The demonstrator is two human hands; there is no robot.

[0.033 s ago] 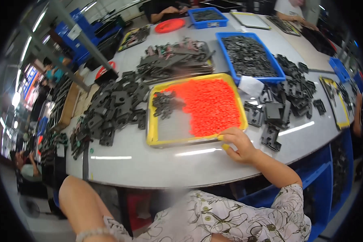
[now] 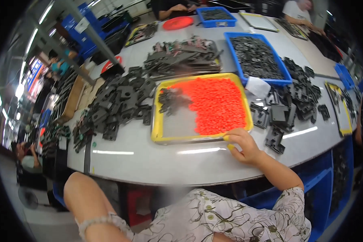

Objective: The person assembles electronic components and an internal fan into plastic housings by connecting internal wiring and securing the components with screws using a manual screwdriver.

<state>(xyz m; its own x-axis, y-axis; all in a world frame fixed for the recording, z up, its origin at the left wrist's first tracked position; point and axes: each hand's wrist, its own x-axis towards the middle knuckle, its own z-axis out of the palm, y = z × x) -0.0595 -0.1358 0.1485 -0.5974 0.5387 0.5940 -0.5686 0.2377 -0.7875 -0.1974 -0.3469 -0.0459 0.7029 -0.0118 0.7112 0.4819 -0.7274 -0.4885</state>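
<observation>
My right hand [image 2: 246, 148] rests at the near right corner of a yellow-rimmed tray [image 2: 159, 121]. Yellow covers sit on its thumb and forefinger; the two tips are slightly apart with nothing visible between them. Small bright orange-red pieces [image 2: 220, 107] fill the tray's right part. A little heap of small dark pieces [image 2: 168, 100] lies at its upper left, partly blurred. My left arm [image 2: 86, 197] is bent at the lower left, with a pale beaded bracelet at the wrist. The left hand itself is out of the picture.
Black plastic parts [image 2: 117, 103] lie piled left of the tray, and more black parts [image 2: 280, 111] on the right. Behind stand a stack of dark strips [image 2: 181, 58] and a blue bin [image 2: 286, 80] of small dark pieces. Other people sit across the table [image 2: 161, 163].
The whole scene sits slightly further right in the picture. My right hand stays by the tray's corner; more of the left wrist and bracelet shows.
</observation>
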